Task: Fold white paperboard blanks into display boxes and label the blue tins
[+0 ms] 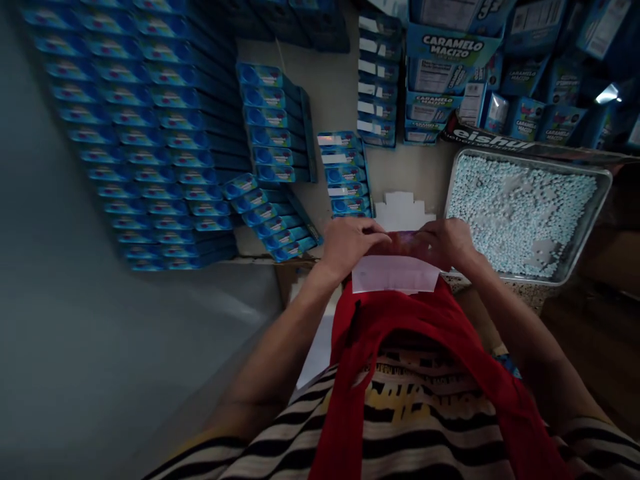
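Observation:
At the table's front edge, my left hand [353, 243] pinches the left end of a small reddish-purple packet [403, 241]. My right hand [447, 241] has its fingers closed at the packet's right end. A white paper piece [395, 275] hangs just below the packet, in front of the red apron; whether it is joined to the packet cannot be told. Beyond the hands lies a white notched card [403, 211]. A short row of blue boxes [346, 177] stands just past my left hand.
A metal tray [530, 277] of small pale blue pieces sits at the right. Stacked blue boxes [170, 137] fill the left side, with a leaning row [275, 217] near the edge. Blue display cartons [445, 50] and an open carton [493, 139] stand at the back right.

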A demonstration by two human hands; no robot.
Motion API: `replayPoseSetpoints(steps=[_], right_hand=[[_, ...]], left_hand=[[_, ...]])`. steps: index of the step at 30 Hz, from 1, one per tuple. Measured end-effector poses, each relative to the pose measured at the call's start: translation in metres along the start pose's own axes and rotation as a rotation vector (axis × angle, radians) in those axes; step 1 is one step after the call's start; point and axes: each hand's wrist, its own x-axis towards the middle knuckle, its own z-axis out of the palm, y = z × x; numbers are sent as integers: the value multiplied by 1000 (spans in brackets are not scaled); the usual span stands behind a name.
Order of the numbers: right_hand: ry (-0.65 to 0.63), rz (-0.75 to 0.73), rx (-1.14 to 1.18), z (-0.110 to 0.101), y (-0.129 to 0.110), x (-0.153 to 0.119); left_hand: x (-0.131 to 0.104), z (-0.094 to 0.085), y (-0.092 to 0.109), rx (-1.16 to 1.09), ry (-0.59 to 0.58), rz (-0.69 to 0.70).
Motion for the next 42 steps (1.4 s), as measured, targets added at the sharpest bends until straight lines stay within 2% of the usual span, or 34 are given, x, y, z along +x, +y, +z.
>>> replayPoseSetpoints(steps=[3, 7, 9, 12, 14, 20, 23, 25, 28, 31, 33, 35, 37, 39, 42], right_hand=[[-21, 56, 66, 1, 26, 3], [-101, 121, 373, 4, 59, -1], [-85, 166, 498, 8, 66, -4], [-6, 161, 573, 15, 66, -5], [31, 158, 610, 18, 63, -4], [-42, 180, 806, 24, 51, -4], [41, 226, 869, 21, 44, -8], [103, 259, 871, 11, 45, -13], [120, 284, 797, -12, 66, -18], [133, 288, 609, -36, 105, -14], [136, 298, 368, -47, 129, -5], [204, 330, 49, -49, 139, 6], [351, 289, -190, -37, 131, 15], [455, 114, -236, -12, 106, 20], [357, -168, -166, 37, 54, 22]], left_hand=[[1, 0, -12, -83, 54, -100], [2, 3, -31, -326, -44, -255], [2, 6, -38, -388, -11, -340], [-2, 10, -44, -430, 106, -396], [-6, 9, -46, -454, 141, -405], [-14, 6, -46, -491, 170, -427], [-16, 11, -41, -506, 232, -425], [-16, 21, -38, -521, 286, -437], [-15, 43, -34, -643, 270, -437], [-7, 72, -31, -810, 97, -424], [2, 93, -28, -854, 10, -425], [12, 111, -26, -838, 9, -419], [21, 125, -25, -789, 44, -405], [28, 131, -25, -750, 58, -392], [31, 128, -24, -743, 50, -405]])
